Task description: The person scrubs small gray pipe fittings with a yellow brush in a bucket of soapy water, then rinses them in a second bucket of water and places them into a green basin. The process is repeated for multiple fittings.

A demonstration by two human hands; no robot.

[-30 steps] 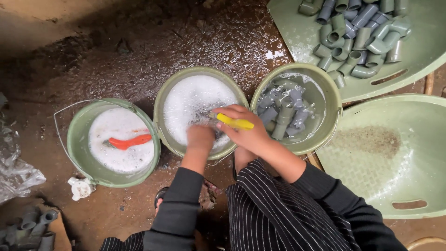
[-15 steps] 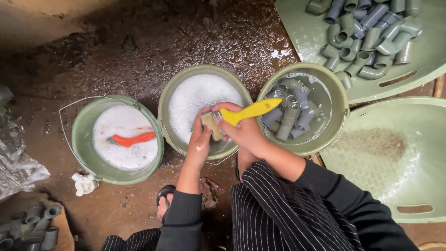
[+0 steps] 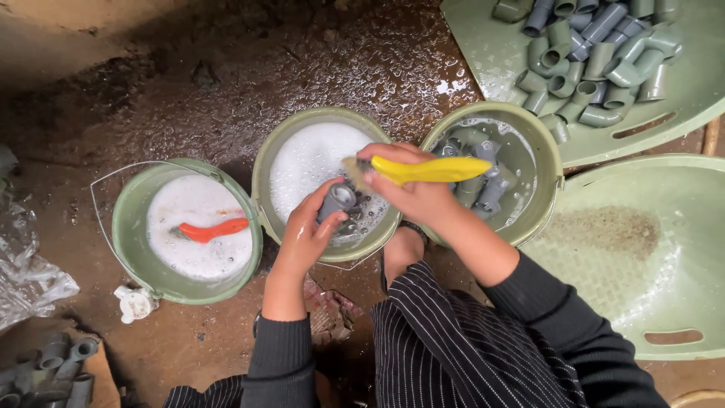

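My left hand [image 3: 306, 230] grips a short grey pipe fitting [image 3: 337, 199] over the middle green bucket [image 3: 266, 170], which is full of white foam. My right hand [image 3: 411, 193] holds a brush with a yellow handle [image 3: 432, 169]; its bristle end [image 3: 353, 169] lies just above the fitting. Both hands are wet. My dark striped clothing fills the lower middle of the view.
A left bucket [image 3: 124, 234] holds foam and an orange-handled brush [image 3: 205, 231]. The right bucket [image 3: 545, 155] holds water and several grey fittings. A green tray [image 3: 491, 53] at top right carries many fittings; another green tray [image 3: 664, 249] lies at right. The floor is wet. More fittings [image 3: 45, 370] lie at bottom left.
My left hand came up out of the foam holding a grey fitting. My right hand lifted the yellow brush and turned it level above the fitting.
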